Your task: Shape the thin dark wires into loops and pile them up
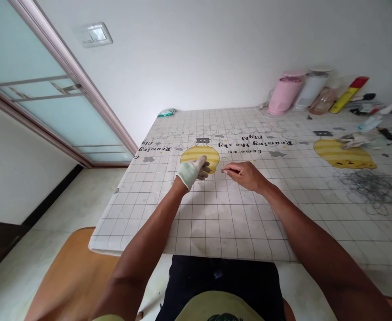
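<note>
My left hand, in a pale glove with bare wrist, is over the yellow striped balloon print on the tablecloth. Its fingers are curled together with the thumb on top, and what lies in them, if anything, is hidden. Just to the right, my bare right hand pinches something small and dark at its fingertips, too tiny to name. The two hands are a short gap apart. Behind them, thin wavy wire-like strands lie across the cloth. A tangled heap of thin dark strands rests farther right.
The checked tablecloth covers the table against the wall. Along the back right stand a pink cylinder, a white cylinder, a bottle and a yellow-red box. A crumpled glove lies nearer. A small packet sits at the far left corner.
</note>
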